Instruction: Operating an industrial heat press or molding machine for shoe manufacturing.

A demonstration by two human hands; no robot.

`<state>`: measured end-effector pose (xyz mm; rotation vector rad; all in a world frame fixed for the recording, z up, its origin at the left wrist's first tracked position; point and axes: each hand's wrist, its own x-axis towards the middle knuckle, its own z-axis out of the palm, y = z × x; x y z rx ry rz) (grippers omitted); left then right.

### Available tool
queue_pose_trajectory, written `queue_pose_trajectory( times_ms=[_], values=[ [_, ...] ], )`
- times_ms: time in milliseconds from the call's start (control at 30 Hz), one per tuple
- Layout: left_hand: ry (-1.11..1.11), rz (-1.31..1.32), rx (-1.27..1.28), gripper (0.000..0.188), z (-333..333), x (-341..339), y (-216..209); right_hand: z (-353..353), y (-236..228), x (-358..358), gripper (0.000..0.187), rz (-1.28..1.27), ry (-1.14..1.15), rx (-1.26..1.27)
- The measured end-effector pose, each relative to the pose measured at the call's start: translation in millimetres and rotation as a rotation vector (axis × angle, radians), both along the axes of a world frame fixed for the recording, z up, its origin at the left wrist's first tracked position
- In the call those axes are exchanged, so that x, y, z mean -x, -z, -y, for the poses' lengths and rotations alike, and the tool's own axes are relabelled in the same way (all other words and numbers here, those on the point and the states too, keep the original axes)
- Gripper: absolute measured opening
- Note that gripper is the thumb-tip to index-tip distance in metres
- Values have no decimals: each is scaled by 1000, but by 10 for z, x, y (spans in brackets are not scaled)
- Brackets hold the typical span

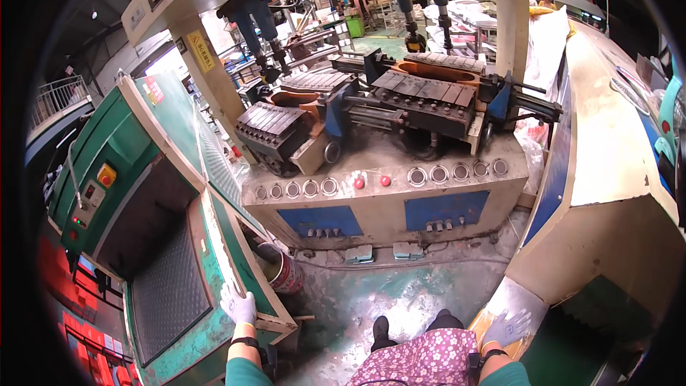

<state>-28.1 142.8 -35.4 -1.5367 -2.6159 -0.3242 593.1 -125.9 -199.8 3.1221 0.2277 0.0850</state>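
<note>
My left hand [239, 306], in a white glove, rests on the pale edge of a green machine [230, 243] with a dark textured belt [168, 300]. Its fingers are stretched along that edge and hold nothing. At the lower right my right hand [509, 327], also gloved in white, lies flat with fingers spread on the low front part of a beige machine [600, 250]. Ahead of me, apart from both hands, stands a press-like machine [379, 207] with two rows of dark clamping blocks [423, 96] and slim blue cylinders above.
Two small teal pedals [359, 254] sit on the floor before the middle machine, with a cable running past. A bucket [286, 273] stands beside the green machine. Red items [89, 300] fill racks at far left. A beige post [511, 28] rises behind the blocks.
</note>
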Motion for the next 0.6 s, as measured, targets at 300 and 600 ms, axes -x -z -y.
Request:
queue_pose_trajectory(
  times_ms=[300,600],
  values=[
    [-13,35,7,83,26,-5,13,37,49,-12,64,20,-15,30],
    [-15,41,45,83,40,-20,-56,23,-11,4,67,-21,2,18]
  ],
)
